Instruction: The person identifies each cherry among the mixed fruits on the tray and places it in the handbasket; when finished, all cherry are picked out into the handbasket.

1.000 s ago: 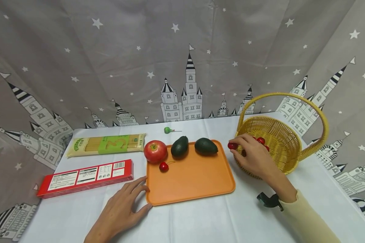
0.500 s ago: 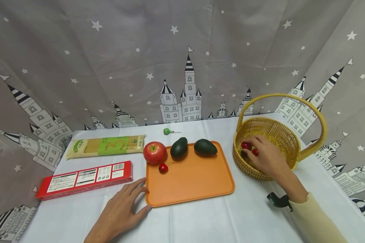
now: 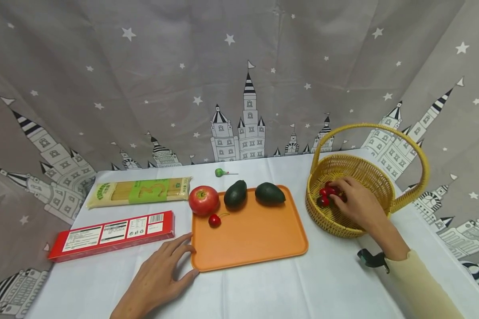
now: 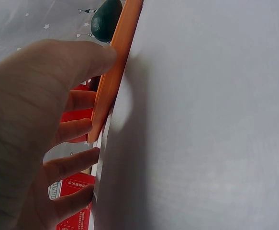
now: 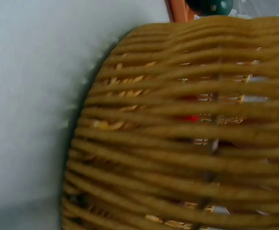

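My left hand [image 3: 159, 272] lies at the left end of the orange tray [image 3: 251, 235], its fingers spread. The left wrist view has the thumb [image 4: 89, 57] against the tray's edge. On the tray are a round red fruit with a dried crown [image 3: 204, 200], two dark green avocados [image 3: 235, 195] and one red cherry [image 3: 214, 220] with a stem. Inside the yellow wicker basket [image 3: 367, 168], my right hand [image 3: 357, 201] has its fingertips beside several red cherries [image 3: 323, 201], loosely bent. The right wrist view shows only the basket's woven side [image 5: 177, 124], which hides that hand.
A pack of noodles [image 3: 139, 190] and a long red box [image 3: 113, 235] lie left of the tray. A green lollipop [image 3: 220, 172] lies behind it. The basket's tall handle [image 3: 371, 125] arches over the opening. A grey curtain [image 3: 163, 88] stands behind the table.
My right hand has carried a cherry from the basket's left rim down inside, then shifted slightly right, leaving the cherry among the others. My left hand and the tray have stayed put.
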The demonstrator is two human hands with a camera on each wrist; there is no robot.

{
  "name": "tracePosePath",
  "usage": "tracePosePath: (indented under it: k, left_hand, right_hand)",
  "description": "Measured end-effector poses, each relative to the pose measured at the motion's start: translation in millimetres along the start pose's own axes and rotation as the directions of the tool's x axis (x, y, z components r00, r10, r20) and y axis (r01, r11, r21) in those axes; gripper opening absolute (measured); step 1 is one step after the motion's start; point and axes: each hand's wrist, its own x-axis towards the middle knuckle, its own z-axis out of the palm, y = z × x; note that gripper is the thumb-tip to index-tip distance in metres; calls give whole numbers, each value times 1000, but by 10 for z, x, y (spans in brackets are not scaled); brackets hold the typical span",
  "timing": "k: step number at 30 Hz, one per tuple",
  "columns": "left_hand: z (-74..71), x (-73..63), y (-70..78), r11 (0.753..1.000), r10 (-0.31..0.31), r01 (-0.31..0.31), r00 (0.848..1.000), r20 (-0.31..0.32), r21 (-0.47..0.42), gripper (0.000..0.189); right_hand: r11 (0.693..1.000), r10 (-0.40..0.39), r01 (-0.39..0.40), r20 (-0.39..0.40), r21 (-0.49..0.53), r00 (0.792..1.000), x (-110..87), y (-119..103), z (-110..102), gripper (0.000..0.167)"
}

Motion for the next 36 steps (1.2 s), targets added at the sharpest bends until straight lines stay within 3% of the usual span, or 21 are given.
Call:
tracePosePath:
  k: [16,36]
  left_hand:
    - [4,-3,-4,1000,10,-10,1000,-11,0,49]
    - [19,-22,-9,1000,22,-22,999,-29,1,47]
  right_hand:
    - [994,109,-109,160,-10,981,130,208,47,36]
    - [996,92,-91,177,-15,980,182,228,44,34]
